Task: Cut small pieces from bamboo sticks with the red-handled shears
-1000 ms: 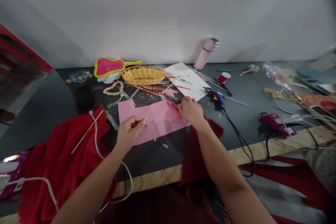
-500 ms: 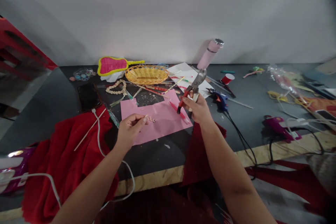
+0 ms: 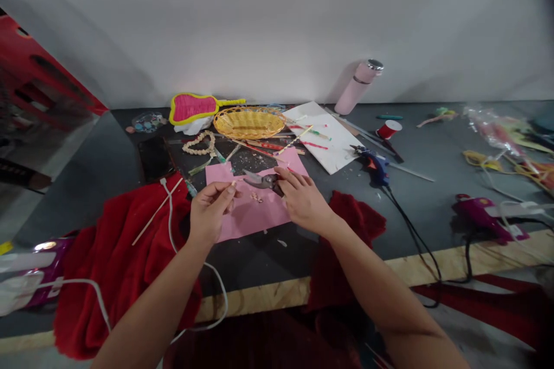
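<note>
My left hand [image 3: 212, 207] pinches a small pale piece [image 3: 234, 183] between thumb and fingertips, over the left part of a pink paper sheet [image 3: 242, 222]. In my right hand [image 3: 305, 199] is a pair of pruning shears [image 3: 262, 180], fingers wrapped round the handles. Its metal blades point left toward the pinched piece; whether they touch it I cannot tell. Below, several small pale bits [image 3: 256, 198] lie in a cluster on the pink sheet.
Behind stand a yellow wicker basket [image 3: 250, 132], a heart-shaped ring [image 3: 188, 149] and a pink bottle [image 3: 359, 86]. A blue glue gun [image 3: 375, 166] with a black cord lies right. Red cloth [image 3: 130, 265] and a white cable [image 3: 223, 288] lie at the front left.
My right hand has moved left and lowered, turning the shears from upright to pointing left, close to my left hand. My left hand still pinches the pale piece. The view has shifted slightly.
</note>
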`<state>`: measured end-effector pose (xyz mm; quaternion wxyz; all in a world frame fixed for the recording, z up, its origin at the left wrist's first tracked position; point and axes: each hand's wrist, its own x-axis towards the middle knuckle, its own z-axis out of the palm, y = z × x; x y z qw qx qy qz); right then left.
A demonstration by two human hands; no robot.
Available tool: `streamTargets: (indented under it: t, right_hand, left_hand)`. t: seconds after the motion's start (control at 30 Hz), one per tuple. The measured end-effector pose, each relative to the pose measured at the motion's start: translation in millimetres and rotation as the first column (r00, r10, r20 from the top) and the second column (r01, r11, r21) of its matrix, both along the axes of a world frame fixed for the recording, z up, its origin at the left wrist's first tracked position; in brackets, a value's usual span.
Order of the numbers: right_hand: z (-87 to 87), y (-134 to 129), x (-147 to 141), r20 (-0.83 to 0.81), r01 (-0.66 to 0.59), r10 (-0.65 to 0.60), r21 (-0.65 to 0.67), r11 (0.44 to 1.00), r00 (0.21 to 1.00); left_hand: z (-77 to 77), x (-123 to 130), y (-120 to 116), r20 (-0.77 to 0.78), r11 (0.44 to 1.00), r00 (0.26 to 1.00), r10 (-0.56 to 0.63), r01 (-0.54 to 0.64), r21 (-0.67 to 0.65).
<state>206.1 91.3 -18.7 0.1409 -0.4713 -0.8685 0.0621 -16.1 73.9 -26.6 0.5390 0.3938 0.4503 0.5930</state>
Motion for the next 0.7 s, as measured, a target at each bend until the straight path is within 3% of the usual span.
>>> streamTargets:
  t: [0.13,0.43,0.7]
  right_hand:
    - [2.5,-6.1,-6.2,0.097,-0.032,0.03,0.019,0.999,0.995]
    - [2.6,-11.0,-13.2,0.091,-0.052,0.048,0.039,0.998,0.995]
    - [-1.8,-11.5,-15.2,0.078,-0.06,0.055,0.062,0.996,0.995]
  left_hand:
    - [0.9,1.0,-1.4,-0.009,1.0,1.0,-0.002,0.002,0.01]
    - [-0.7,3.1,-3.9,-0.083,0.994,0.991,-0.108,0.107,-0.016]
    - [-0.3,4.1,-5.4,-0.13,0.991,0.983,-0.131,0.128,-0.026]
